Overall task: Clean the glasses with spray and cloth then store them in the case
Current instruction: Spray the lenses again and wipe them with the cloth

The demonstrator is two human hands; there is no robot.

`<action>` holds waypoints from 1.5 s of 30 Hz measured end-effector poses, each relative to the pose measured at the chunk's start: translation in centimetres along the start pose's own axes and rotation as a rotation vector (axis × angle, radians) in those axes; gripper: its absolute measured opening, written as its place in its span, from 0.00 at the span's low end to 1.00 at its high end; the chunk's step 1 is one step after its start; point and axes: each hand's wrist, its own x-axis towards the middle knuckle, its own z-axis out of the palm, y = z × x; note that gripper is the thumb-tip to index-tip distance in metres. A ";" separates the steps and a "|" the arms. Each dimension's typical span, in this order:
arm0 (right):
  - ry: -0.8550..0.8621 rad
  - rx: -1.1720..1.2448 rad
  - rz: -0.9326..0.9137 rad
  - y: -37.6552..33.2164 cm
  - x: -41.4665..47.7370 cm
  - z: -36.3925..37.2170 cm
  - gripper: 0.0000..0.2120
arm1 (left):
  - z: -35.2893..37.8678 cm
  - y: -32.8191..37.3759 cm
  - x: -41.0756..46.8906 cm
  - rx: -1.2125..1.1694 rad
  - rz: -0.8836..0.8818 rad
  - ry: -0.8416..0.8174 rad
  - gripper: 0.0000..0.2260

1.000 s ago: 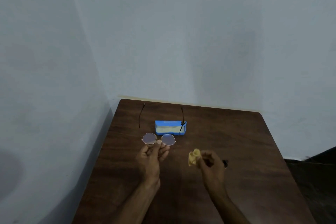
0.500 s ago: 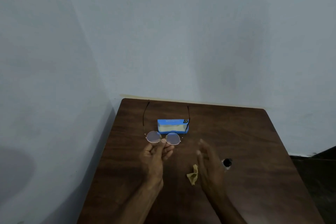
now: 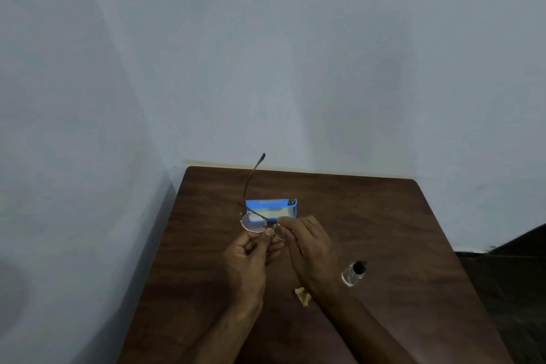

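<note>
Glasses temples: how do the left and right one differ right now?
On the glasses, the left temple is open and points away toward the wall; the right temple lies folded across behind the lenses. The left one is untouched; the right hand is at the right hinge end, while the left hand pinches the bridge. Both are thin and dark.

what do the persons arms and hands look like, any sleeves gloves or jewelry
Both forearms are bare as far as the bottom edge of the picture: no sleeves or cuffs in view. The left hand and the right hand wear no gloves. No watch, bracelet or ring can be made out, though the light is dim and some fingers are curled out of sight.
</note>
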 end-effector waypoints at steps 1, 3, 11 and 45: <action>0.013 0.019 0.029 0.0 0.1 0.0 0.13 | 0.1 0.1 0.0 -0.002 0.004 -0.005 0.04; 0.075 0.082 0.090 -0.5 0.4 -0.2 0.16 | 0.3 0.3 -0.2 -0.003 0.011 -0.007 0.03; 0.179 0.115 0.170 -1.3 0.8 -0.6 0.20 | 0.8 0.6 -0.4 -0.030 0.004 0.013 0.06; -0.098 -0.021 -0.095 0.1 5.2 -4.2 0.29 | -0.6 1.3 -0.1 -0.086 -0.043 0.044 0.03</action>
